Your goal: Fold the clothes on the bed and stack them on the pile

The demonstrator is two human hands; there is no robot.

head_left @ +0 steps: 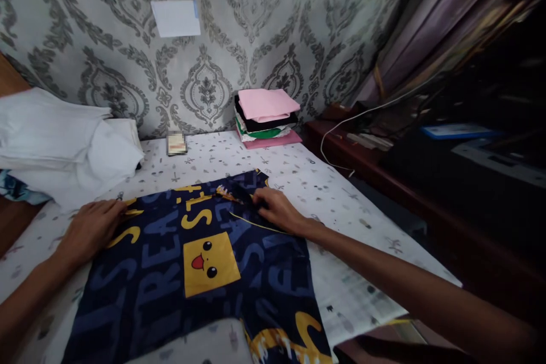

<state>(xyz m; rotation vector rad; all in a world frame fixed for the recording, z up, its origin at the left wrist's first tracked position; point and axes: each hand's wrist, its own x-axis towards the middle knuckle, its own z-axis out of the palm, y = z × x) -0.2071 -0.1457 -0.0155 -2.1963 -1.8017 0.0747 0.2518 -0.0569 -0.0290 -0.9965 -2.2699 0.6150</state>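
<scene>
A navy printed garment (166,273) with yellow and blue letters and a yellow square face lies spread on the white patterned bedsheet (367,273). Its lower part parts around a pale patch at the bottom edge, so its exact kind is unclear. At its upper left corner, my left hand (96,224) has its fingers closed on the edge, the tips partly hidden. My right hand (277,210) pinches the cloth near the upper right, where a bunched orange-and-white trim (228,193) shows beside the fingers.
Crumpled white cloths (60,142) are heaped at the left. By the wall stand a folded clothes stack (268,105) and a small blurred box (176,143). A white cable (328,153) runs along the dark red furniture (362,162) at the right.
</scene>
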